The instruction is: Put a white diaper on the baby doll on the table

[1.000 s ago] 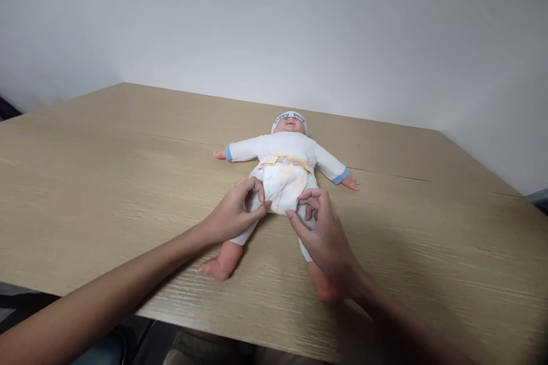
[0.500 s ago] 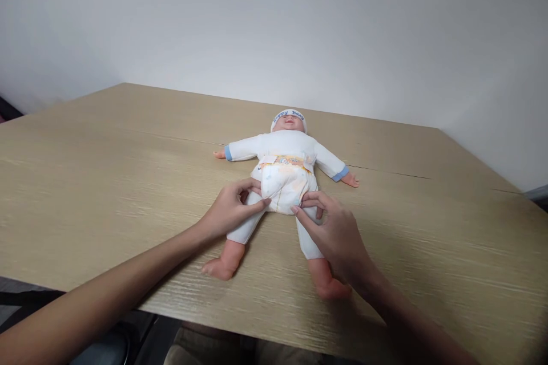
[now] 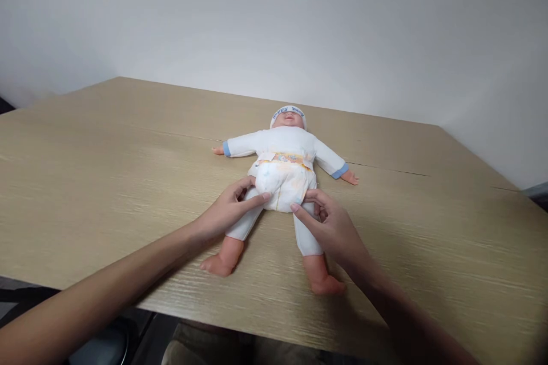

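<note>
Doll (image 3: 285, 145) face-up mid-worktop (image 3: 107, 171), diaper (image 3: 282, 182) wrapped on, waist tabs look fastened. Left hand (image 3: 226, 211), right hand (image 3: 331, 225): fingers nearly closed, pinching diaper's leg edges. Edge tidying seemingly unfinished.

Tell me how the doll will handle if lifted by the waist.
Probably floppy: the doll lies splayed flat on the table, so arms and legs should dangle. Its cloth-covered body looks soft, so it is likely light. Spread arms should stop rolling.
</note>
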`<state>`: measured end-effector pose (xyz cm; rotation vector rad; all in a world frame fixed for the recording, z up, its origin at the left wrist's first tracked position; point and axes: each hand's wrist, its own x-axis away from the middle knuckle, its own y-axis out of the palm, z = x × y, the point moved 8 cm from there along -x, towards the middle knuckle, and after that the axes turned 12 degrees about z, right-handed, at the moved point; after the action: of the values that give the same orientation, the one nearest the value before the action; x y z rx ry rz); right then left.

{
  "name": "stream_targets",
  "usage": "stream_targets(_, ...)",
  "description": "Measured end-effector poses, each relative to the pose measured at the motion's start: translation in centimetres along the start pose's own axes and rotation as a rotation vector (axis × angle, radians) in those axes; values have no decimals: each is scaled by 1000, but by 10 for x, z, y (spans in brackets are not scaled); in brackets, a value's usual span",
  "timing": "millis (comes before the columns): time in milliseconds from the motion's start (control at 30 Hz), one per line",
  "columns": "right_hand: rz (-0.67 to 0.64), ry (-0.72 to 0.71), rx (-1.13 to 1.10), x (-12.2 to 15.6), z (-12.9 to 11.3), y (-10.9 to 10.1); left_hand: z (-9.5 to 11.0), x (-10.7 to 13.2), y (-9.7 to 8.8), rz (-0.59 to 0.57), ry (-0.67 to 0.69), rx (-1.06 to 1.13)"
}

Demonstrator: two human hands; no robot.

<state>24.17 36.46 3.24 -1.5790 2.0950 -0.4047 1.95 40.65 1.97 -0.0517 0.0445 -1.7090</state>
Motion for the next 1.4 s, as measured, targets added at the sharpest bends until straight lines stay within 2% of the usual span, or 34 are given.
stream_targets(133, 14, 21, -57, 2, -2, 2, -5, 1, -3, 14, 48, -24)
stream_targets(233, 15, 58, -101, 1, -3, 2, -11, -3, -4, -29, 38, 23)
stream_targets(433, 9, 161, -140, -7, 11, -5, -15, -7, 1, -164, -71, 133)
stream_targets(533, -27, 175, -165, -12, 15, -7, -15, -8, 4, -182, -124, 229)
stream_targets(667, -60, 115, -115, -13, 8, -9, -15, -9, 2, -163, -96, 184)
stream_targets(800, -75, 1, 1, -9, -6, -11, -7, -8, -3, -120, 29, -73)
stream_targets(900, -58, -45, 87, -5, -12, -9, 1, -5, 1, -120, 112, -218)
stream_targets(967, -26, -87, 128, -3, -16, -6, 4, -4, 4, -100, 133, -240)
stream_targets(1067, 30, -143, 141, 0, -19, -2, 0, -5, 6, -90, 70, -169)
stream_targets(1133, 26, -104, 69, -1, -15, 1, -4, -5, 8, -120, 1, -74)
stream_targets(1267, -58, 87, -214, -2, -1, 10, -11, -6, 8, -146, -112, 115)
stream_targets(1400, -82, 191, -279, -3, 7, 10, -17, -7, 5, -104, -180, 224)
